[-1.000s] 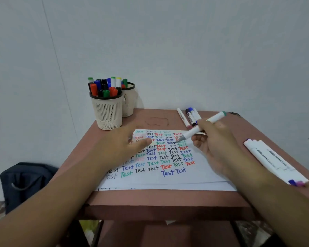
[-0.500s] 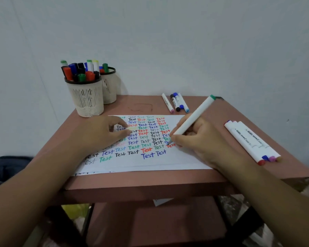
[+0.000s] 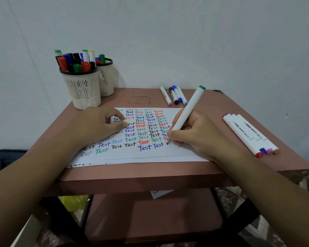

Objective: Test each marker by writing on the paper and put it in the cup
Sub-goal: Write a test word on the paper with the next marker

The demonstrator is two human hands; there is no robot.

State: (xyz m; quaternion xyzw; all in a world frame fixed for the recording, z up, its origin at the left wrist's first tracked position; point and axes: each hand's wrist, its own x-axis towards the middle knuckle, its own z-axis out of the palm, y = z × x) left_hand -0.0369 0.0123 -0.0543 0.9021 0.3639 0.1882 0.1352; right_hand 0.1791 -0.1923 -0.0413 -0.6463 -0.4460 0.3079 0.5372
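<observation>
My right hand (image 3: 194,136) grips a white marker with a green end (image 3: 187,109), its tip touching the white paper (image 3: 150,154) to the right of a blue "Test". The sheet is covered with rows of the word "Test" in several colours. My left hand (image 3: 98,125) rests on the paper's left part, fingers loosely curled, thumb and forefinger close together; whether they hold a cap I cannot tell. A cream slotted cup (image 3: 82,90) full of markers stands at the table's back left, a second cup (image 3: 106,77) behind it.
Three loose markers (image 3: 175,96) lie at the back of the brown table (image 3: 141,173). Several large white markers (image 3: 248,134) lie along its right side. A lower shelf (image 3: 150,216) sits under the table, a dark bag (image 3: 0,161) at the left, a wall close behind.
My right hand brought the marker down from above the sheet until its tip touched the paper. My left hand's fingers curled in on the page. The camera tilted down.
</observation>
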